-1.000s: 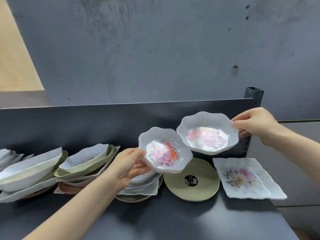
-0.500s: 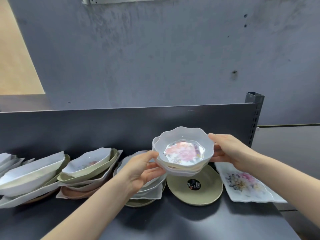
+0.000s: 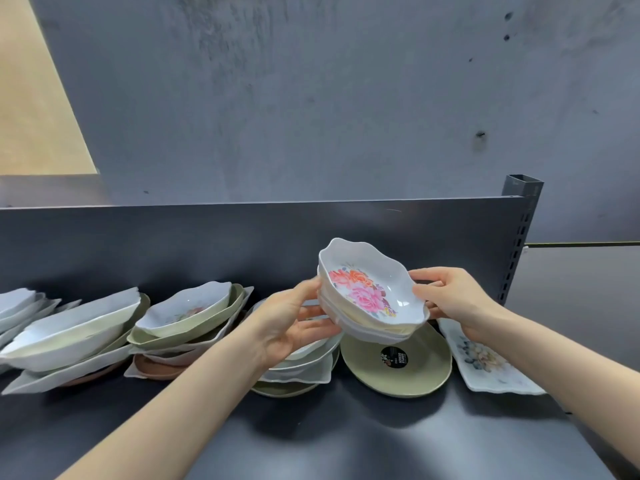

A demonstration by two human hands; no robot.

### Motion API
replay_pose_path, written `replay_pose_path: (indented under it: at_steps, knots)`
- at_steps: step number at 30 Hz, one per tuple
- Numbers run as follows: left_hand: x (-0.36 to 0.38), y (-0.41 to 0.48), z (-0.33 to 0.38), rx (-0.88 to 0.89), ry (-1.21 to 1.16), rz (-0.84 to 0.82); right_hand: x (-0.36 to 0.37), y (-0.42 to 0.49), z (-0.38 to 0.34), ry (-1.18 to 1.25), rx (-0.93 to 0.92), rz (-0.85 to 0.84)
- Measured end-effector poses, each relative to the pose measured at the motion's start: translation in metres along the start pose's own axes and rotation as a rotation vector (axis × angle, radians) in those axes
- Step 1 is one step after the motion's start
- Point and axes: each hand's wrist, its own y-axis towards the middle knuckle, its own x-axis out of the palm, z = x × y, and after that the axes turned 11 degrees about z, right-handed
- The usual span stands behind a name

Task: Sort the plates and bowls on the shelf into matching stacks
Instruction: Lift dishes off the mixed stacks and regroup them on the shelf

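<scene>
Grey concrete wall [image 3: 346, 98] at rear: mottled, streaked, several small dark holes towards the right. Beige panel [image 3: 31, 98] at upper left, with a slanted edge. Dark slotted upright post [image 3: 523, 220] at right, open-topped. Dark flat surface [image 3: 581, 289] beyond the post.

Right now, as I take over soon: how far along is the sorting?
Done: two white scalloped floral bowls are nested. In hand: left hand and right hand hold them above the round green plate. Left: the mixed white-and-green piles and the white rectangular floral plate are unsorted.
</scene>
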Motion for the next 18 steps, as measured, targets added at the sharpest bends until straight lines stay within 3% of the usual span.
replay_pose_path:
  at_steps: [11, 18]
  knots:
    - [-0.003, -0.004, -0.013, 0.006, 0.085, 0.001, -0.003, 0.003, 0.002, -0.056, -0.08, 0.004]
    - [0.007, -0.01, -0.013, 0.03, 0.122, -0.003, 0.001, 0.006, 0.011, -0.193, -0.283, 0.039]
